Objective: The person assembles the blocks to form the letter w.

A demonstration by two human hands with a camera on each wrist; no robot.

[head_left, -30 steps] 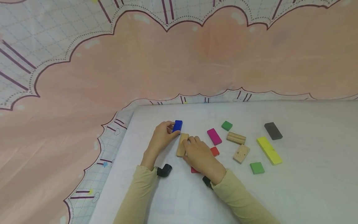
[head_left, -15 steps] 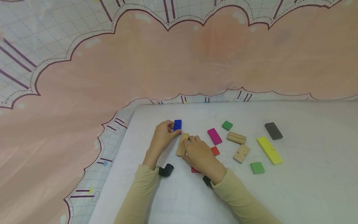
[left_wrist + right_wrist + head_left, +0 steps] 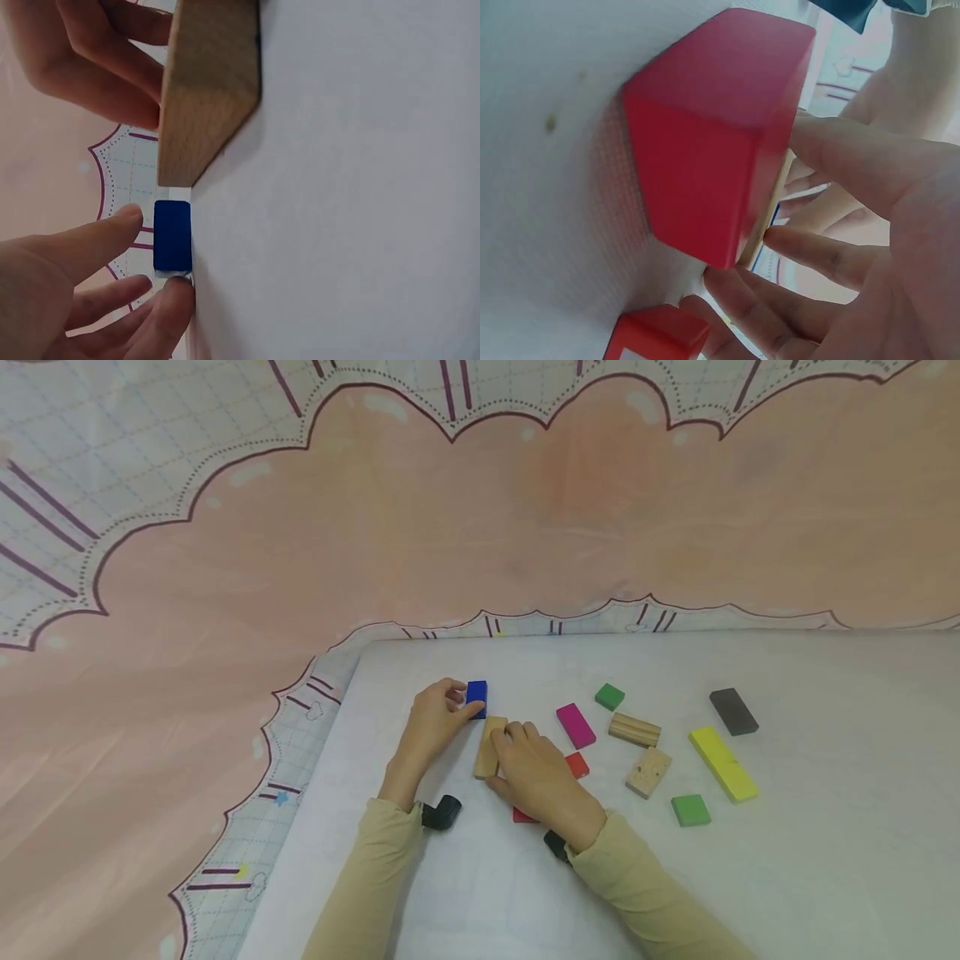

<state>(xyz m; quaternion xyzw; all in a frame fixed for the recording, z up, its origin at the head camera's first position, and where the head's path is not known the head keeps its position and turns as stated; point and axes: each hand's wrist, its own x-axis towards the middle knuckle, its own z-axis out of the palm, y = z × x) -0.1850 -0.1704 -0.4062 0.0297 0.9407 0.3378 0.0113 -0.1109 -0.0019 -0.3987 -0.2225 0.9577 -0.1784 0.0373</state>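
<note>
My left hand (image 3: pixel 435 718) is beside a blue block (image 3: pixel 476 700) at the back left of the white table. In the left wrist view the index fingertip touches the block's side, while the thumb (image 3: pixel 120 229) stands off it with a small gap. Just nearer lies a plain wooden block (image 3: pixel 489 748). My right hand (image 3: pixel 543 777) holds it, fingertips on its right side and thumb by its near end. A red block (image 3: pixel 697 150) lies under the right palm, mostly hidden in the head view. Another small red block (image 3: pixel 577 766) is beside that hand.
Right of the hands lie a magenta block (image 3: pixel 576 726), a dark green block (image 3: pixel 610 697), a grooved wooden block (image 3: pixel 634 730), a speckled wooden block (image 3: pixel 648 772), a light green block (image 3: pixel 690 810), a yellow block (image 3: pixel 723 763) and a dark grey block (image 3: pixel 733 711).
The left thumb has lifted from the blue block's near edge, and that block now stands slightly straighter. The right hand has barely moved on the wooden block.
</note>
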